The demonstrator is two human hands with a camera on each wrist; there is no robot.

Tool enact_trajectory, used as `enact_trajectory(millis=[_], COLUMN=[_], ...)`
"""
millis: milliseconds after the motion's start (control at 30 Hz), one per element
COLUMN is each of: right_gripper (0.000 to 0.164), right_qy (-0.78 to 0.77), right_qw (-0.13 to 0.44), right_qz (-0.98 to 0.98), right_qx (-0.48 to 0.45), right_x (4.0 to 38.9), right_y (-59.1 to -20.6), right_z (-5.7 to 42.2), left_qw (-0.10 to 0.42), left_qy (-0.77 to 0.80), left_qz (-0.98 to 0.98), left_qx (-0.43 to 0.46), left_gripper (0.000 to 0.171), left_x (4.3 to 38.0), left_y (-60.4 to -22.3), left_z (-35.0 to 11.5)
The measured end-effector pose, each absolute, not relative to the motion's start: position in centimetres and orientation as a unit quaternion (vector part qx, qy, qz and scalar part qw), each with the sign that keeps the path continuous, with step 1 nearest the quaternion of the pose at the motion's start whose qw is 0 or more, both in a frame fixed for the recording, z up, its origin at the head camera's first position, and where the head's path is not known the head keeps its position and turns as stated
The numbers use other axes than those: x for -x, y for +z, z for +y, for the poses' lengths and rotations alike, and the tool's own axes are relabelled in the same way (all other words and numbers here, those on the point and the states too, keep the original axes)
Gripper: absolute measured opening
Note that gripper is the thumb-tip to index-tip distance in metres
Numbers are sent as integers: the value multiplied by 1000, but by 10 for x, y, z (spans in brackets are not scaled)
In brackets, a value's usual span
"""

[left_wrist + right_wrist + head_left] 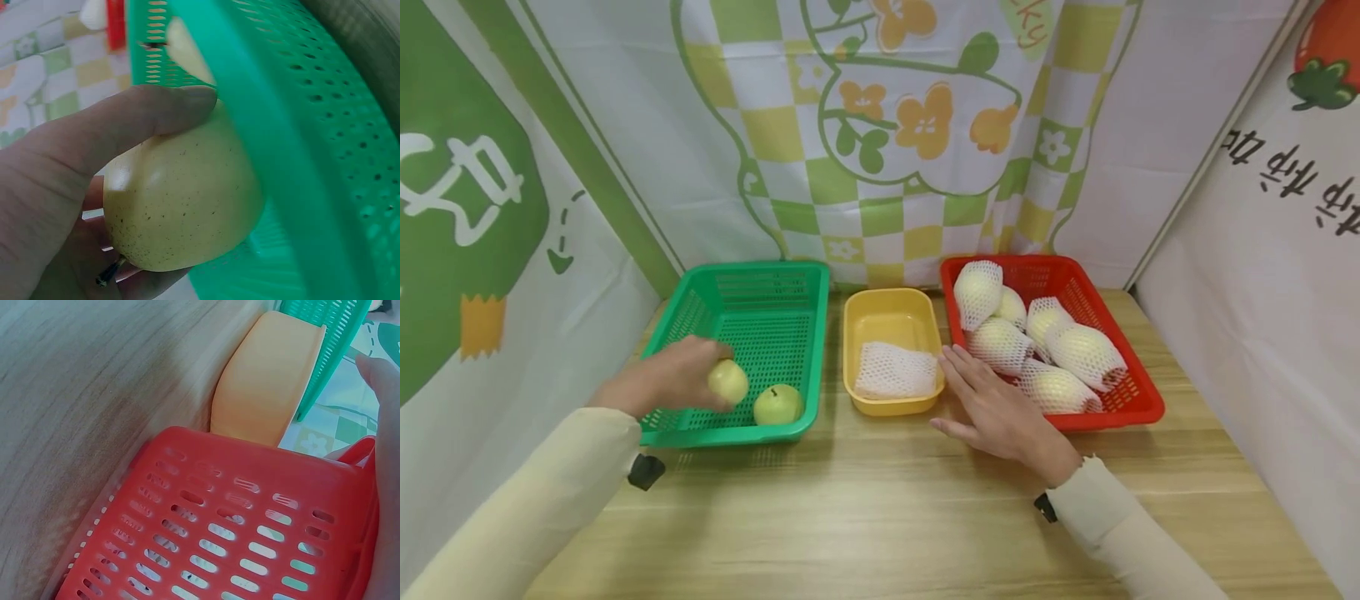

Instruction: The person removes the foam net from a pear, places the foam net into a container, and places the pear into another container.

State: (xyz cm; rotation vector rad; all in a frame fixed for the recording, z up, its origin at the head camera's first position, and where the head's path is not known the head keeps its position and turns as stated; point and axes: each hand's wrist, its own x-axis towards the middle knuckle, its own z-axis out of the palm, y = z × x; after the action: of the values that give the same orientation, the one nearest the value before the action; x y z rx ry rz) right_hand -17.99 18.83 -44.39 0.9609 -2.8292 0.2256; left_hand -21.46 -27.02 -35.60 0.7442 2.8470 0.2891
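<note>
My left hand [681, 375] grips a pale yellow-green pear [728, 382] above the near left part of the green basket [808, 268]. In the left wrist view the thumb lies over the speckled pear [181, 194], its dark stem pointing down-left, with fingers behind it. Another bare pear [778, 405] sits in that basket's near right corner. My right hand [1000, 412] has its fingers straight over the red basket's near left rim [1105, 419], fingertips at the right edge of the yellow container [891, 408]. White foam netting [895, 371] lies inside the yellow container.
Several pears in white foam nets [1086, 354] fill the red basket. All three containers stand in a row on the wooden table [880, 508], against a patterned cloth backdrop [880, 217]. Printed side panels [1247, 275] border the table left and right.
</note>
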Motion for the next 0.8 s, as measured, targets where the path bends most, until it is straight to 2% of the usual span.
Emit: enact_trajectory(millis=[100, 333, 467, 800], right_gripper=[91, 91, 91, 91], right_qy=[74, 72, 71, 71], right_qw=[69, 65, 71, 77], right_qz=[-942, -945, -945, -943], right_qx=[-319, -311, -313, -317], right_x=[180, 179, 179, 179], right_y=[-444, -443, -443, -443], right_z=[188, 187, 187, 188], left_qw=[129, 213, 248, 270], left_qy=[85, 53, 21, 11], left_qz=[961, 959, 955, 951], left_qx=[-230, -178, -159, -148], left_gripper=[57, 65, 59, 41], left_x=[219, 218, 218, 221], left_y=[-364, -372, -376, -386], left_z=[-272, -264, -259, -250])
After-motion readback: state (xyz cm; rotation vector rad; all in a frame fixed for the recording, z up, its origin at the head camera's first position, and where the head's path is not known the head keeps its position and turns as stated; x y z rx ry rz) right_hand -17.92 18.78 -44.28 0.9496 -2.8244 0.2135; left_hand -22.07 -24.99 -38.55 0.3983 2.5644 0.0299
